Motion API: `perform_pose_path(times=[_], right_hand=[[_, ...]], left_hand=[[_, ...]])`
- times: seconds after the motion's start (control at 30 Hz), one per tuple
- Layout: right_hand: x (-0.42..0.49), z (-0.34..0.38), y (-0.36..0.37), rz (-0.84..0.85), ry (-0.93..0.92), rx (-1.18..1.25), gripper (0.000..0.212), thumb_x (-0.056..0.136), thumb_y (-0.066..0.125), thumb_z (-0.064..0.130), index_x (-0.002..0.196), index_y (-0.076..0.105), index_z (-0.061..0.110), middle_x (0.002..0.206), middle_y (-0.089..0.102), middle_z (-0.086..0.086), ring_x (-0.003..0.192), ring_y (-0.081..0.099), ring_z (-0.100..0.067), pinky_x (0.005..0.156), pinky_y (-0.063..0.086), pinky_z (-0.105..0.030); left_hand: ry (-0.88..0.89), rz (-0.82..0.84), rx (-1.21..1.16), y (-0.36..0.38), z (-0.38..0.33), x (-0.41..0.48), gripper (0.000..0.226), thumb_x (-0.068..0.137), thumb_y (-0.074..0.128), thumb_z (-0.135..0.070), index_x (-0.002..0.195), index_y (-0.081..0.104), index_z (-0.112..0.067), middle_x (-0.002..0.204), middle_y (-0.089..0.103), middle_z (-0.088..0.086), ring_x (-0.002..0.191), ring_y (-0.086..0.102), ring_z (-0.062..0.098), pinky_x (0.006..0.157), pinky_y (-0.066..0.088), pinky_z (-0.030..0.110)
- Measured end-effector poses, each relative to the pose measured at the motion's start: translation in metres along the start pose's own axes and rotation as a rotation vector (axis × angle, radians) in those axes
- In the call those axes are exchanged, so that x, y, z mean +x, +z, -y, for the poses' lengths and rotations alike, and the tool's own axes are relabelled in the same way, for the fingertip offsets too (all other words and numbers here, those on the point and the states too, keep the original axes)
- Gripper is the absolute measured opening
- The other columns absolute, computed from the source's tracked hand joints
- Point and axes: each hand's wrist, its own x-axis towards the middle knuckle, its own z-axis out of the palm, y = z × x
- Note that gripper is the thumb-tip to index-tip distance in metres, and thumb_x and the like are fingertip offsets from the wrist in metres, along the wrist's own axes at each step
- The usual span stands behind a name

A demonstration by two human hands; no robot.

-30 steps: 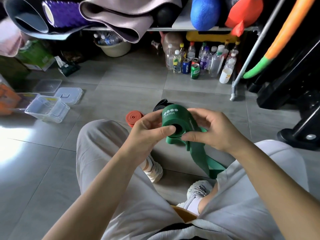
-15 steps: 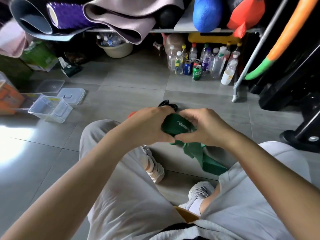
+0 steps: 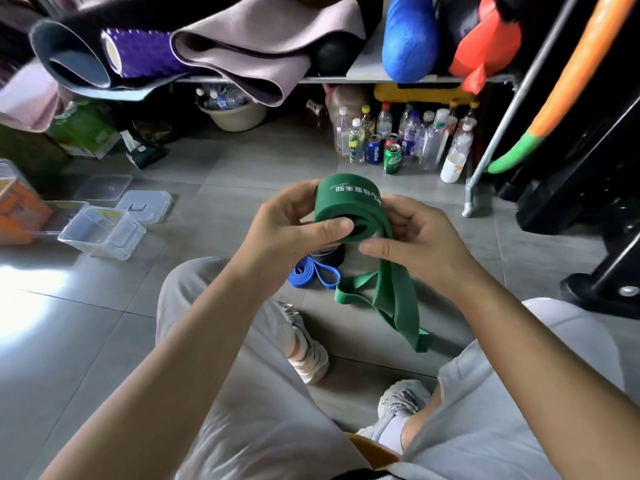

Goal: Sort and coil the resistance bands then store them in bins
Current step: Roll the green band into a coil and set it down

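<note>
Band (image 3: 346,199) lifted, roll fatter; L hand (image 3: 291,225) pinches core, R hand (image 3: 417,239) grips outer wrap, to keep turns tight.

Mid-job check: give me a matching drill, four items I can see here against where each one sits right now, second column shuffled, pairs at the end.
Things:
1. green band
2. blue band
3. clear bin
4. green can

Places:
A. standing among the bottles
B. partly coiled, held by the left hand and right hand
C. lying loose on the floor
D. lidless on the floor, at the person's left

Pairs: 1-B; 2-C; 3-D; 4-A
</note>
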Motion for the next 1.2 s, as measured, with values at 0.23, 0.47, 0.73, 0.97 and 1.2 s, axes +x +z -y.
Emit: perform_pose_path(times=[0.23,0.47,0.73,0.97,1.2], right_hand=[[0.003,-0.003,-0.010,0.070,0.055,-0.301,0.044,0.065,0.086,0.013,0.099,0.067,0.032,0.093,0.074,0.009,0.088,0.070,-0.010,0.079,0.055,-0.027],[0.009,0.001,0.003,0.210,0.053,-0.558,0.044,0.059,0.079,0.036,0.096,0.070,0.014,0.085,0.071,-0.001,0.081,0.067,-0.021,0.075,0.053,-0.048],[0.004,0.000,-0.013,0.135,0.141,-0.397,0.049,0.057,0.084,0.041,0.100,0.062,0.039,0.102,0.067,0.013,0.094,0.064,-0.003,0.084,0.051,-0.021],[0.003,-0.007,-0.008,0.012,0.043,0.014,0.047,0.059,0.084,0.027,0.102,0.067,0.033,0.102,0.073,0.010,0.098,0.068,-0.009,0.080,0.051,-0.017],[0.007,-0.008,-0.011,0.005,0.054,0.019,0.044,0.061,0.082,0.014,0.102,0.066,0.021,0.096,0.074,0.005,0.089,0.070,-0.011,0.079,0.052,-0.020]], left_hand=[[-0.031,-0.009,0.837,-0.002,-0.008,0.000,0.061,0.067,0.082,-0.024,0.120,0.052,-0.026,0.124,0.056,-0.002,0.104,0.060,0.014,0.087,0.053,0.036],[-0.017,0.290,1.629,0.020,-0.028,0.015,0.048,0.071,0.074,-0.044,0.111,0.059,-0.020,0.092,0.063,-0.004,0.085,0.055,0.018,0.064,0.036,0.026],[-0.017,0.171,0.763,-0.005,-0.013,0.012,0.036,0.064,0.083,-0.011,0.093,0.069,-0.025,0.092,0.073,-0.009,0.093,0.066,0.005,0.083,0.052,0.021],[-0.022,0.017,-0.058,-0.003,-0.001,0.008,0.056,0.059,0.085,-0.016,0.109,0.064,-0.002,0.096,0.072,0.013,0.086,0.069,0.026,0.072,0.057,0.032],[-0.113,0.026,-0.029,0.000,0.009,0.006,0.050,0.066,0.079,-0.008,0.112,0.057,-0.007,0.103,0.066,0.009,0.093,0.065,0.022,0.079,0.056,0.032]])
